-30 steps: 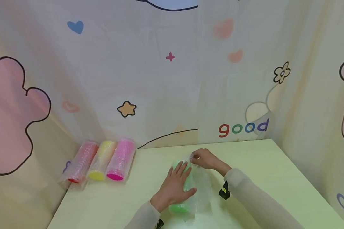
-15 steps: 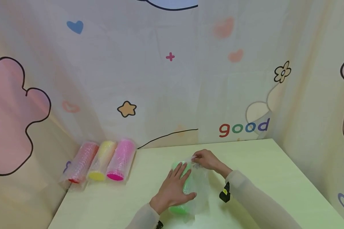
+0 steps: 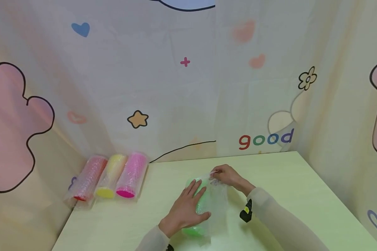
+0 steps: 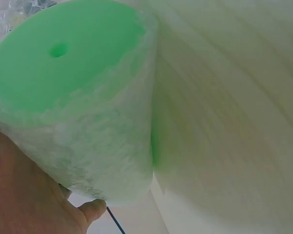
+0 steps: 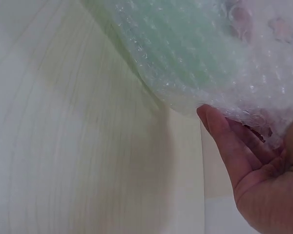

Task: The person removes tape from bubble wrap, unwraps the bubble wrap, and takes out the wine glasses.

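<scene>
A green cylinder (image 3: 202, 205) lies on the table in front of me, partly covered by bubble wrap (image 3: 218, 211). Its flat green end (image 4: 88, 73) shows a small hole in the left wrist view. My left hand (image 3: 184, 208) rests on top of the cylinder with the fingers straight and spread, thumb out to the right. At the far edge of the wrap, my right hand (image 3: 228, 175) pinches the sheet between thumb and fingers. In the right wrist view the raised wrap (image 5: 185, 53) spreads over the green shape, with the right fingers at its edge.
Three bubble-wrapped cylinders lie side by side at the table's back left: red (image 3: 91, 176), yellow (image 3: 111, 174) and pink (image 3: 132, 174). A printed curtain (image 3: 176, 87) stands behind the table (image 3: 270, 181) and along both sides.
The green cylinder has rolled slightly left under my left hand, which moved with it. More of the wrap shows on the right. My right hand keeps its pinch and has shifted only a little.
</scene>
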### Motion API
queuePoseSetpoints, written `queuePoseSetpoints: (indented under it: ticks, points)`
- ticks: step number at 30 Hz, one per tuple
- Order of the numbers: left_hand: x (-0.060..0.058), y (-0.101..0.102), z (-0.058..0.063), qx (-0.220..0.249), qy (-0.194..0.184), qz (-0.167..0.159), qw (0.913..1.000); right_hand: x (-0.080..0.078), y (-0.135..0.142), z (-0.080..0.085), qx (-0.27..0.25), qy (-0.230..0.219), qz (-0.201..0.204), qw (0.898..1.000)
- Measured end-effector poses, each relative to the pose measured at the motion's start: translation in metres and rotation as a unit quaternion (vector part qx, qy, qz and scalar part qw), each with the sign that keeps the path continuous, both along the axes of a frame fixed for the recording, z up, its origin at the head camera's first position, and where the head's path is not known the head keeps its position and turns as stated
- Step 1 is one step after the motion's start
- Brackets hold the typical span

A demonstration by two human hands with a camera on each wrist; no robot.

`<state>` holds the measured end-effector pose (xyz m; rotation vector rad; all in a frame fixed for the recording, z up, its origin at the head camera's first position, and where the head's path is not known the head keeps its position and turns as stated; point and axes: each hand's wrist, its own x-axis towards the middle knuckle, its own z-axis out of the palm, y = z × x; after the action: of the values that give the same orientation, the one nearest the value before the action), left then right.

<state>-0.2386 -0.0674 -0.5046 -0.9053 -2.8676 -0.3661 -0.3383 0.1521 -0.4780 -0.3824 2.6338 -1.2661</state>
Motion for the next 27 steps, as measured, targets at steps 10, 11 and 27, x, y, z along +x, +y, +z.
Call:
queuePoseSetpoints:
  ticks: [10, 11, 27]
  points:
    - [0.003, -0.010, -0.008, 0.013, -0.009, -0.006, 0.9999, 0.001, 0.000, -0.011, -0.066, -0.053, -0.042, 0.995]
    - [0.003, -0.010, -0.008, 0.015, -0.010, -0.006, 0.9998, 0.001, 0.000, -0.011, -0.073, -0.059, -0.049, 0.994]
    - [-0.002, -0.008, 0.016, 0.011, -0.005, 0.004, 0.9999, 0.003, -0.008, 0.010, 0.031, 0.057, 0.004, 0.998]
